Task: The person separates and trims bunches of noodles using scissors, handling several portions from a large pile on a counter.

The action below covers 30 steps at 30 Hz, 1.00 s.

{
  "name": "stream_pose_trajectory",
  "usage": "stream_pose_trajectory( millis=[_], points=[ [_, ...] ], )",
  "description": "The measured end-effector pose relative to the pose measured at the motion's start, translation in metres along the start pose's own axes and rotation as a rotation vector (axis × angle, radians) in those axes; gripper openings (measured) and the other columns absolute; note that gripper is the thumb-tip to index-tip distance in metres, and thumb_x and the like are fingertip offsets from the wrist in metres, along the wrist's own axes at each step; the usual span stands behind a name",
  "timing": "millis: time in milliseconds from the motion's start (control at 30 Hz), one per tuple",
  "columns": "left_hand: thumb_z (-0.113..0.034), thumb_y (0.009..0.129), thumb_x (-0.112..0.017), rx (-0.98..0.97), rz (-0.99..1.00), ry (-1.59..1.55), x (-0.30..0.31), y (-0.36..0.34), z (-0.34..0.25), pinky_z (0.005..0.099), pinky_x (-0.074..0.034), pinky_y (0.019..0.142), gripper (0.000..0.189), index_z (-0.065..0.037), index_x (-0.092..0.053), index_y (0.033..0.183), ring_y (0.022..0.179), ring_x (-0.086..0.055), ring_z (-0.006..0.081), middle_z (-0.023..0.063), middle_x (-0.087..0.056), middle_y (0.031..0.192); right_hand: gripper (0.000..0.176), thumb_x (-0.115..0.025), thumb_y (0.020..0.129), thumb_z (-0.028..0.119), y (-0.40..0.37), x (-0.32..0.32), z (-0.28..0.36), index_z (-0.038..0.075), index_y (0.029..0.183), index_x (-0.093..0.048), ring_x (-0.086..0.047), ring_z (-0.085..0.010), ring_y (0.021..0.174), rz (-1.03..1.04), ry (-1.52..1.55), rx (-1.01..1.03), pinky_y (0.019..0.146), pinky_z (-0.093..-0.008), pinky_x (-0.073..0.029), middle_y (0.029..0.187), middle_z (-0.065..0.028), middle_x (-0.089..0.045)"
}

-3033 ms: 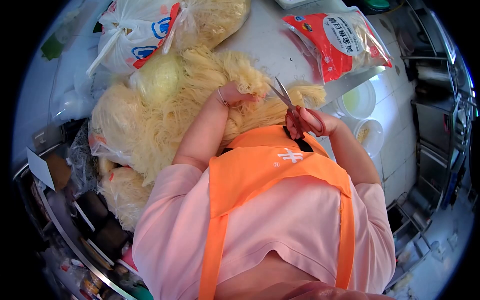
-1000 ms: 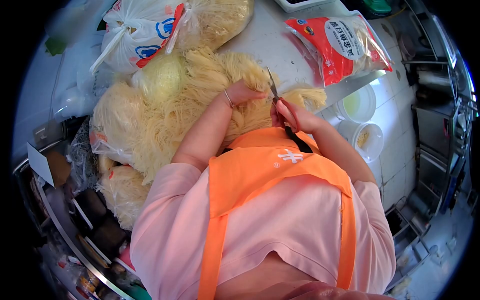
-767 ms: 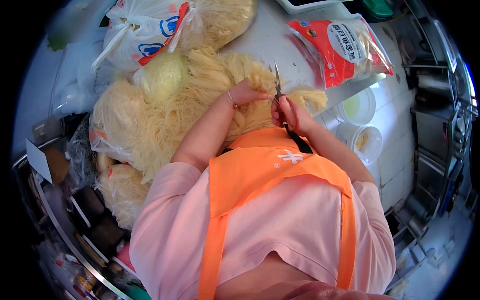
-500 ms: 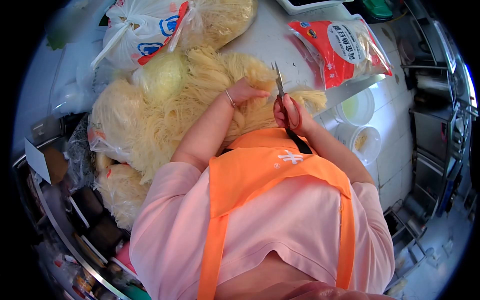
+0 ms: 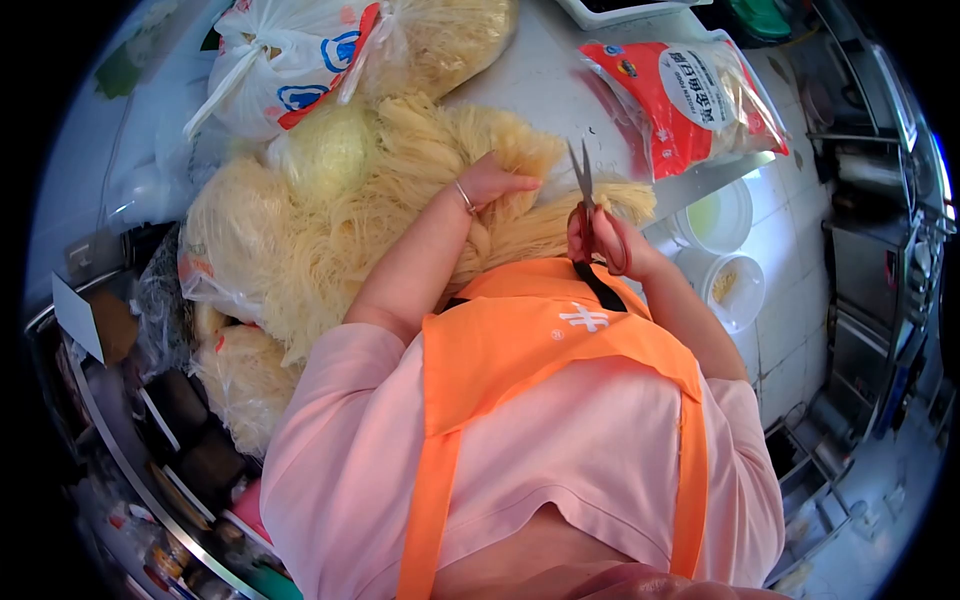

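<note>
My left hand (image 5: 497, 186) is closed around a bundle of thin pale-yellow vermicelli (image 5: 535, 155), whose loose end fans out past the thumb. The vermicelli heap (image 5: 400, 190) spreads leftward from there in tangled strands. In my right hand (image 5: 612, 243) is a pair of scissors (image 5: 586, 185) with dark red handles. Their blades point away from me, parted slightly at the tips, and stand to the right of the held bundle, apart from it. More strands (image 5: 630, 200) lie behind the right hand, reaching the table's right edge.
Clear bags of vermicelli (image 5: 235, 225) and a tied white bag (image 5: 280, 70) crowd the left. A red frozen-food bag (image 5: 680, 140) lies at the back right. Two white buckets (image 5: 745, 305) stand below the table's right edge. Metal shelving (image 5: 865, 270) lines the far right.
My right hand has shifted right and slightly toward me with the scissors, away from the bundle. The left hand has stayed in place on the vermicelli.
</note>
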<state>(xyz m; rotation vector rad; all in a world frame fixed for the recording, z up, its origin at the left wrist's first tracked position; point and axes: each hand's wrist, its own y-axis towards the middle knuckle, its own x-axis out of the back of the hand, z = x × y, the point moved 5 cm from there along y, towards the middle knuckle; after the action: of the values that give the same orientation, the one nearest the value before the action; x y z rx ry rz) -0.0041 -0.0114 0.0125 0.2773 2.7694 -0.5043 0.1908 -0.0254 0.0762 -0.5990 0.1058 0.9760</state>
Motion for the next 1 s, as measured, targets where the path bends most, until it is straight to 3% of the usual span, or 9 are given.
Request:
stream_pose_trajectory(
  millis=[67, 167, 200, 333, 433, 567, 633, 833, 1000],
  points=[
    [-0.006, 0.074, -0.071, 0.016, -0.007, -0.005, 0.0, 0.001, 0.002, 0.0267, -0.045, 0.085, 0.04, -0.003, -0.058, 0.112, 0.096, -0.056, 0.0125, 0.0024, -0.061, 0.105, 0.054, -0.035, 0.092, 0.057, -0.005, 0.001, -0.001, 0.005, 0.088, -0.048, -0.053, -0.0134, 0.073, 0.156, -0.22, 0.039, 0.07, -0.0272, -0.045, 0.079, -0.0051, -0.053],
    [-0.005, 0.075, -0.07, 0.002, 0.009, -0.022, -0.002, 0.001, 0.0, 0.0265, -0.045, 0.084, 0.037, -0.003, -0.059, 0.11, 0.094, -0.057, 0.0125, 0.0026, -0.062, 0.101, 0.056, -0.036, 0.091, 0.059, -0.006, -0.01, -0.004, 0.004, 0.09, -0.048, -0.053, -0.0135, 0.073, 0.276, -0.296, 0.074, 0.07, -0.0272, -0.045, 0.079, -0.0055, -0.053],
    [-0.005, 0.076, -0.069, -0.011, -0.008, -0.017, -0.003, 0.001, -0.001, 0.0264, -0.046, 0.082, 0.035, -0.002, -0.06, 0.109, 0.092, -0.057, 0.0126, 0.0028, -0.062, 0.1, 0.057, -0.036, 0.09, 0.06, -0.005, -0.011, -0.004, 0.004, 0.092, -0.048, -0.052, -0.0139, 0.074, 0.293, -0.318, -0.01, 0.065, -0.027, -0.045, 0.081, -0.0058, -0.053],
    [-0.004, 0.076, -0.069, -0.012, -0.023, -0.007, -0.008, -0.002, -0.008, 0.0258, -0.047, 0.079, 0.033, -0.001, -0.061, 0.108, 0.089, -0.059, 0.0127, 0.0032, -0.063, 0.099, 0.056, -0.033, 0.092, 0.058, 0.014, -0.018, -0.01, 0.004, 0.095, -0.048, -0.05, -0.0139, 0.072, 0.155, -0.263, 0.068, 0.057, -0.0255, -0.043, 0.084, -0.007, -0.053],
    [-0.004, 0.076, -0.069, 0.008, -0.053, -0.026, -0.011, -0.007, -0.016, 0.0256, -0.047, 0.078, 0.034, -0.001, -0.061, 0.109, 0.088, -0.059, 0.0127, 0.0034, -0.063, 0.1, 0.056, -0.031, 0.092, 0.057, 0.017, -0.018, -0.011, 0.004, 0.095, -0.048, -0.05, -0.0141, 0.072, 0.093, -0.21, -0.019, 0.061, -0.0263, -0.044, 0.083, -0.007, -0.054],
    [-0.004, 0.076, -0.069, -0.039, -0.063, -0.043, -0.005, -0.002, -0.005, 0.0256, -0.047, 0.079, 0.034, -0.002, -0.061, 0.109, 0.089, -0.058, 0.0124, 0.0026, -0.063, 0.1, 0.057, -0.03, 0.093, 0.056, 0.012, -0.022, -0.005, 0.003, 0.095, -0.049, -0.051, -0.0144, 0.072, 0.117, -0.177, -0.008, 0.064, -0.027, -0.044, 0.083, -0.0069, -0.054],
    [-0.003, 0.075, -0.07, -0.055, -0.075, -0.046, -0.001, 0.0, 0.0, 0.0254, -0.046, 0.079, 0.036, -0.002, -0.06, 0.11, 0.09, -0.058, 0.0123, 0.0021, -0.063, 0.1, 0.059, -0.032, 0.092, 0.059, 0.005, -0.027, 0.002, 0.002, 0.094, -0.049, -0.052, -0.0141, 0.074, 0.3, -0.188, 0.033, 0.064, -0.0262, -0.044, 0.083, -0.0065, -0.054],
    [-0.004, 0.074, -0.071, -0.049, -0.051, -0.029, 0.0, 0.001, 0.0, 0.0261, -0.045, 0.082, 0.04, -0.003, -0.059, 0.112, 0.093, -0.057, 0.0123, 0.0017, -0.062, 0.102, 0.068, -0.037, 0.085, 0.068, -0.021, -0.019, 0.012, 0.002, 0.096, -0.05, -0.053, -0.0153, 0.081, 0.432, -0.078, 0.025, 0.071, -0.0277, -0.044, 0.089, -0.0073, -0.053],
    [-0.004, 0.075, -0.07, -0.041, -0.054, -0.005, 0.0, 0.003, 0.005, 0.0267, -0.045, 0.083, 0.039, -0.003, -0.059, 0.112, 0.094, -0.057, 0.0122, 0.0017, -0.062, 0.102, 0.068, -0.03, 0.087, 0.068, -0.009, -0.013, 0.007, 0.004, 0.099, -0.049, -0.052, -0.0148, 0.08, 0.257, -0.137, -0.141, 0.072, -0.0276, -0.043, 0.09, -0.0069, -0.053]
  ],
)
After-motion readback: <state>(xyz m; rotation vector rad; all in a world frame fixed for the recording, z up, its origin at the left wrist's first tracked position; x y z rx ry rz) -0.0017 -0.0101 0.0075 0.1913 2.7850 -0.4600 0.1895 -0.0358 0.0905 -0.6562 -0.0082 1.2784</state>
